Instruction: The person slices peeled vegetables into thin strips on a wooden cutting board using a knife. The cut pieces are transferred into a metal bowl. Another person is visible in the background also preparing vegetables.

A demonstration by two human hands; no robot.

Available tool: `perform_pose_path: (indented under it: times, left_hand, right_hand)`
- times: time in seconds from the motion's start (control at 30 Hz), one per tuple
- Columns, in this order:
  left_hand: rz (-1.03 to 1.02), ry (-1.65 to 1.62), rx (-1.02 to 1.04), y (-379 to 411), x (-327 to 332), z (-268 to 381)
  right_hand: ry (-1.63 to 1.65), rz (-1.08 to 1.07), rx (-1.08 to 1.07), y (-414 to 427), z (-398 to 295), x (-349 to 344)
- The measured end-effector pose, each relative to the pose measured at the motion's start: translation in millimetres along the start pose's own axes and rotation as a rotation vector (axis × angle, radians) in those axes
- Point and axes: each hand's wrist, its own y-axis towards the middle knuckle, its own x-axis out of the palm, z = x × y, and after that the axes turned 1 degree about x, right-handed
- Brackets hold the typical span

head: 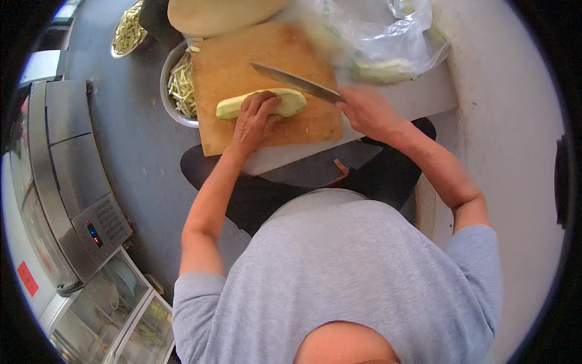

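Observation:
A peeled, pale green squash-like vegetable lies lengthwise across a wooden cutting board. My left hand grips it around the middle, fingers curled over the top and thumb towards its right part. In my right hand is the handle of a kitchen knife. Its blade points up and left over the board, just above the right end of the vegetable. Whether the blade touches anything cannot be told. Left of the board stands a metal bowl of cut pale strips, partly covered by the board's edge.
A clear plastic bag with more pale green vegetables lies at the upper right. Another bowl of strips is on the floor beyond. A round pale board-like thing sits at the top. A steel refrigerated cabinet stands left, a wall right.

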Motion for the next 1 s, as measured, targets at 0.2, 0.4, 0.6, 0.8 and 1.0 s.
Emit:
perform_pose_path:
  times: [0.2,0.4,0.6,0.8,1.0]
  left_hand:
    - [-0.084,-0.059,0.014,11.9,-7.7,-4.0]
    - [-0.048,-0.095,0.047,10.2,-8.5,-4.8]
    - [-0.028,-0.077,0.054,8.9,-2.0,-9.3]
    - [0.007,-0.056,0.045,4.4,-1.6,-11.8]
    - [0.023,-0.058,0.018,6.0,-1.6,-7.8]
  right_hand:
    - [-0.192,-0.09,-0.147,8.8,-2.3,-13.4]
    - [-0.239,-0.205,-0.153,21.3,3.5,-17.3]
    - [-0.139,-0.105,-0.089,24.0,24.1,59.5]
    - [-0.171,-0.208,-0.008,32.2,-8.4,0.2]
    - [-0.201,-0.192,-0.107,20.6,-12.0,-22.7]
